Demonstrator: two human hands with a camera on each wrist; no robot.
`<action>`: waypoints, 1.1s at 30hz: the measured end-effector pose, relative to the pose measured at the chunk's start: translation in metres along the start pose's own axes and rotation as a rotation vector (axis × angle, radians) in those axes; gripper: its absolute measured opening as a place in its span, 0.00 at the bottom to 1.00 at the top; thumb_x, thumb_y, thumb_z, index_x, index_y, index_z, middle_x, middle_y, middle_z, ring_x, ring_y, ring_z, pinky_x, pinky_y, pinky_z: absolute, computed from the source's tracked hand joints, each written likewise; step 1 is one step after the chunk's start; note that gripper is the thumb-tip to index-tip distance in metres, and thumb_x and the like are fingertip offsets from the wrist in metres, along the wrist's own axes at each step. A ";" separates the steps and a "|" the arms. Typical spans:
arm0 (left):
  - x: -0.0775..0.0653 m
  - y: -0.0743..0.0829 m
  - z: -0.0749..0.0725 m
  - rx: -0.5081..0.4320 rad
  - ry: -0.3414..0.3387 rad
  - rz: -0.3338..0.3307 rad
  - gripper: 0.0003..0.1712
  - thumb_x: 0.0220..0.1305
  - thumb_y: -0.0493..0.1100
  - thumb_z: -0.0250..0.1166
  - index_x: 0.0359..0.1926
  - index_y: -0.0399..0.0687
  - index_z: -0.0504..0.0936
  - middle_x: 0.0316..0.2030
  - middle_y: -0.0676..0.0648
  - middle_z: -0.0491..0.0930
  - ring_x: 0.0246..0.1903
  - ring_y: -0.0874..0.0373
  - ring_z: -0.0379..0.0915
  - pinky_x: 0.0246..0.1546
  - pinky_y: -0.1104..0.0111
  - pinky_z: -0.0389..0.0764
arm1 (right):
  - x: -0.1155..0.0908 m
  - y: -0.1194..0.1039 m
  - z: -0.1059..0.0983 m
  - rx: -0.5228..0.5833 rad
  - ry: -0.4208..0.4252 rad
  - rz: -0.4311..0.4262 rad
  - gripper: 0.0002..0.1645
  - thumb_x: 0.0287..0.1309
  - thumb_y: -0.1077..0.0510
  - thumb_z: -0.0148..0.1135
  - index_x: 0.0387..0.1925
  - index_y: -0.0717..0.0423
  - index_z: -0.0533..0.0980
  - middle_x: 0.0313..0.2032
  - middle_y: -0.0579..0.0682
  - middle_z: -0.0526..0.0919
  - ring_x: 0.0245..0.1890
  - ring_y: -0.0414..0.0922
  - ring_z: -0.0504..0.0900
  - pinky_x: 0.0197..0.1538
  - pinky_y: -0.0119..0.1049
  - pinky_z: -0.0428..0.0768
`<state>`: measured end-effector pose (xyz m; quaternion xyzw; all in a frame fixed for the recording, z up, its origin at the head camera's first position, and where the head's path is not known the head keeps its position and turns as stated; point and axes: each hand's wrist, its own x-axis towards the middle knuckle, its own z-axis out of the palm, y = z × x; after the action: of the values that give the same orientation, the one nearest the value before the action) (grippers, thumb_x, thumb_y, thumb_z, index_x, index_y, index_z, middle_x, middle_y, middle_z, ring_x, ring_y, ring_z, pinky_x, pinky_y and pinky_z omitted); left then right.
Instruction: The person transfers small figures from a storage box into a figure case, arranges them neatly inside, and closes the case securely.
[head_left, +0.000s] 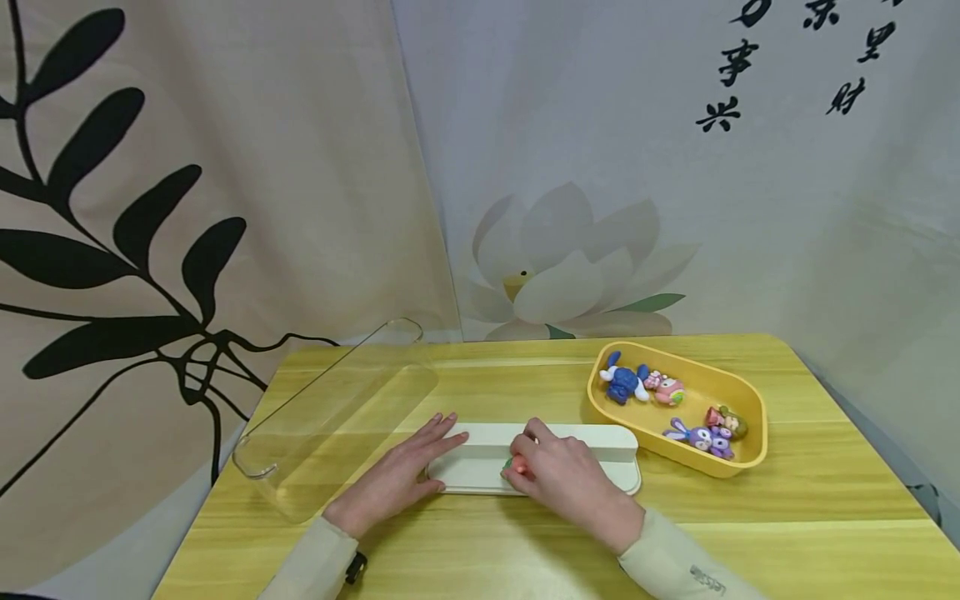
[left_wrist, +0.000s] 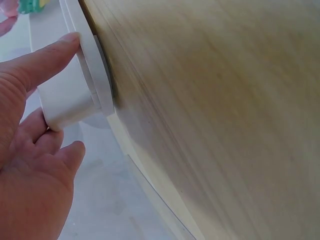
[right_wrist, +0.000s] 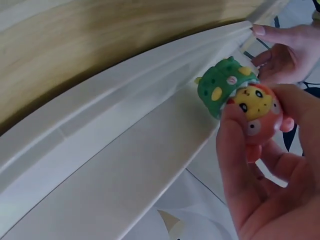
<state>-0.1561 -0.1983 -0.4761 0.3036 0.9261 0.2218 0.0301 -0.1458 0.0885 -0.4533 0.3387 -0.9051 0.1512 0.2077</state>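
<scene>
A white stepped stand (head_left: 480, 451) lies on the table. My left hand (head_left: 406, 472) rests at its left end, the thumb touching the front edge and the fairly straight fingers spread toward the back. Between thumb and fingers, my right hand (head_left: 564, 477) pinches a small toy figure (right_wrist: 253, 105) over the stand's lower front step. The figure has a pink-orange body, a yellow face and a green spotted hat. It lies tilted in the right wrist view; whether it touches the step I cannot tell. In the head view the fingers cover most of it.
A yellow tray (head_left: 720, 373) with several small figures, among them a blue one (head_left: 622, 382) and a purple one (head_left: 701, 437), stands right of the stand. To the left lies a clear plastic cover (head_left: 337, 417) reaching the table's left edge. A patterned curtain hangs behind.
</scene>
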 end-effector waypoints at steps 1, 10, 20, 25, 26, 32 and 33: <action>0.000 0.000 0.000 0.003 0.002 0.002 0.45 0.61 0.39 0.76 0.77 0.55 0.68 0.81 0.46 0.53 0.79 0.48 0.48 0.72 0.50 0.68 | 0.000 0.000 0.001 -0.021 0.006 0.001 0.12 0.55 0.50 0.75 0.28 0.48 0.78 0.29 0.42 0.71 0.15 0.35 0.65 0.15 0.30 0.69; 0.000 -0.001 0.001 0.047 0.010 0.028 0.46 0.61 0.40 0.77 0.77 0.54 0.68 0.80 0.45 0.55 0.79 0.47 0.50 0.72 0.50 0.69 | 0.000 -0.001 0.008 -0.176 -0.005 0.014 0.28 0.54 0.34 0.75 0.28 0.49 0.72 0.26 0.42 0.68 0.11 0.39 0.66 0.11 0.33 0.67; -0.003 -0.005 0.000 0.194 0.058 0.114 0.49 0.60 0.46 0.77 0.77 0.43 0.64 0.79 0.44 0.59 0.77 0.47 0.54 0.76 0.48 0.60 | -0.001 0.009 -0.002 -0.130 -0.088 0.012 0.40 0.48 0.24 0.72 0.49 0.49 0.82 0.40 0.44 0.78 0.32 0.43 0.78 0.30 0.36 0.81; -0.002 -0.008 0.000 0.235 0.063 0.154 0.47 0.59 0.47 0.77 0.76 0.41 0.67 0.79 0.44 0.58 0.78 0.46 0.52 0.77 0.47 0.58 | -0.004 0.013 -0.005 -0.028 -0.115 -0.035 0.28 0.51 0.31 0.76 0.43 0.45 0.82 0.37 0.40 0.77 0.27 0.39 0.77 0.21 0.30 0.74; -0.002 -0.008 0.000 0.235 0.059 0.159 0.48 0.60 0.47 0.77 0.76 0.41 0.66 0.79 0.45 0.58 0.78 0.47 0.51 0.77 0.49 0.58 | -0.005 0.013 -0.006 -0.011 -0.116 -0.047 0.25 0.51 0.33 0.77 0.39 0.44 0.82 0.36 0.40 0.76 0.27 0.39 0.76 0.21 0.29 0.73; -0.003 -0.008 -0.002 0.210 0.032 0.156 0.48 0.62 0.46 0.76 0.78 0.40 0.63 0.79 0.45 0.57 0.78 0.48 0.54 0.76 0.55 0.61 | -0.012 0.015 -0.006 -0.010 -0.134 -0.128 0.21 0.47 0.40 0.82 0.28 0.44 0.78 0.34 0.40 0.76 0.32 0.41 0.75 0.27 0.29 0.75; -0.003 -0.007 -0.002 0.208 0.029 0.153 0.48 0.62 0.46 0.75 0.78 0.40 0.63 0.79 0.45 0.57 0.78 0.47 0.54 0.75 0.55 0.62 | -0.013 0.015 -0.007 -0.014 -0.138 -0.139 0.21 0.47 0.40 0.82 0.28 0.45 0.78 0.34 0.41 0.76 0.32 0.41 0.75 0.29 0.29 0.76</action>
<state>-0.1578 -0.2060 -0.4780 0.3716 0.9186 0.1307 -0.0318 -0.1453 0.1097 -0.4559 0.4087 -0.8927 0.1063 0.1572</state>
